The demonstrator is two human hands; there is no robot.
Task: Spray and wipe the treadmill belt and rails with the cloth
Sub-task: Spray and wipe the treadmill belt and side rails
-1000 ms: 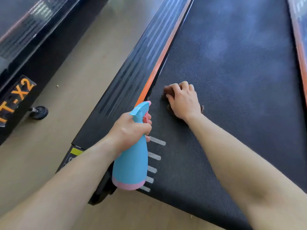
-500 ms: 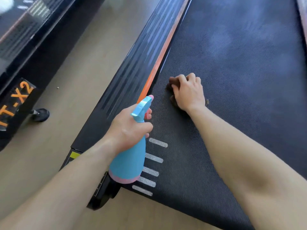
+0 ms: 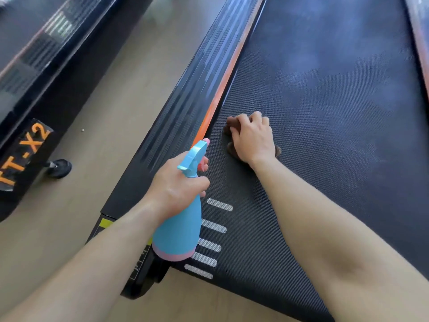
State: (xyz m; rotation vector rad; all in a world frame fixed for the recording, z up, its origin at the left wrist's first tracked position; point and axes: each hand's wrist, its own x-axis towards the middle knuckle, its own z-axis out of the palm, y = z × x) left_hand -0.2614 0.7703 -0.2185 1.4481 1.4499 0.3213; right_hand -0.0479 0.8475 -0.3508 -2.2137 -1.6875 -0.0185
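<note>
The black textured treadmill belt (image 3: 325, 117) fills the right of the view, with pale damp patches farther up. Along its left side runs the dark left rail (image 3: 185, 94) with an orange inner strip. My right hand (image 3: 251, 138) lies over a brown cloth (image 3: 229, 123) on the belt close to that strip, fingers curled round the cloth, which shows only at the edges. My left hand (image 3: 178, 184) grips the neck of a blue spray bottle (image 3: 178, 233) with a pink base and trigger, held above the belt's near left corner.
A second treadmill (image 3: 25, 145) marked with orange letters stands at the left, with a small black wheel (image 3: 59, 168). Beige wood floor (image 3: 111, 112) runs between the two machines. Several white stripes (image 3: 213, 226) mark the belt's near left end. The right rail (image 3: 420, 31) shows at the far right.
My right hand and the cloth have slid a little up the belt along the orange strip. The spray bottle stays in my left hand, raised slightly.
</note>
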